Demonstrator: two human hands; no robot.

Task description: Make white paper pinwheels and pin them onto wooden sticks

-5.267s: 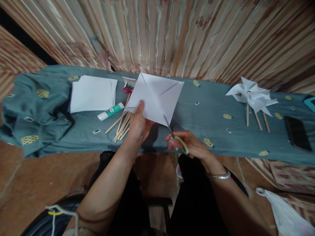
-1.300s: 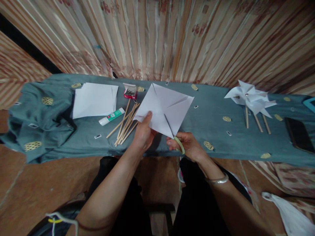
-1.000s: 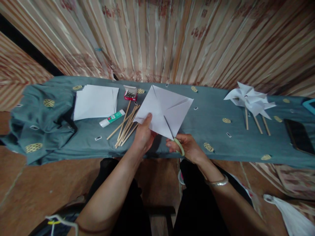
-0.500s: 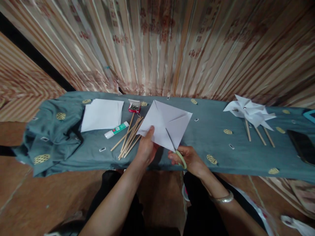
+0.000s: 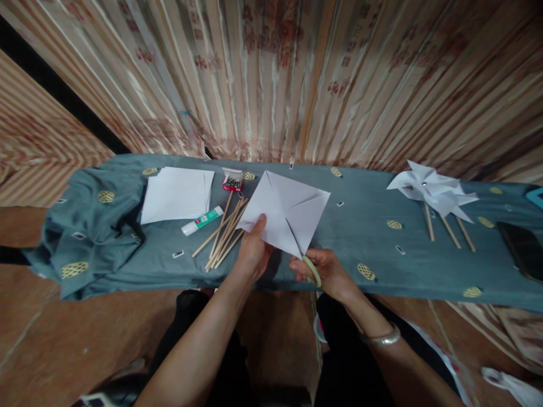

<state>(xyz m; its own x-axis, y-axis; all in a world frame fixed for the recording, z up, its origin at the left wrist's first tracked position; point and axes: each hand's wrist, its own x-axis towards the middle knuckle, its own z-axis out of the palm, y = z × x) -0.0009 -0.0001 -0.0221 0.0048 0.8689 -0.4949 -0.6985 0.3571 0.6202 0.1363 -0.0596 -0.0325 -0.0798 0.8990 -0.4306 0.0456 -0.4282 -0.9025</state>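
- My left hand (image 5: 253, 249): closed in a pinch, thumb on top and fingers underneath, gripping the near left side of a white square sheet (image 5: 271, 198).
- Square sheet: raised in front of me over the middle of the table (image 5: 360, 232), turned corner-up like a diamond; narrow lines run inward from its far and right corners.
- My right hand (image 5: 322, 271): fingers curled closely about the green handles of the scissors (image 5: 314, 270), partly hiding them. The blade lies along the near corner, pointing at the sheet's middle. A silver bangle (image 5: 386, 339) circles the wrist.
- Wooden sticks (image 5: 227, 232): a loose, crossing bundle just left of my left hand; the sheet overhangs some of their far ends, the nearest obstruction.
- Glue stick (image 5: 202, 221): lying aslant between the sticks and the paper stack (image 5: 178, 194).
- Small red box (image 5: 233, 182): lid up, metal pieces inside, beyond the sticks.
- Bunched cloth (image 5: 102, 232): heaped at the table's left end.
- White paper pinwheels (image 5: 432, 183): lying overlapped on their sticks, well to the right.
- Dark phone (image 5: 521, 249): near the right end, with a blue-edged object (image 5: 537, 196) beyond, cropped.
- Striped curtain (image 5: 271, 85): hanging behind the table's far edge.
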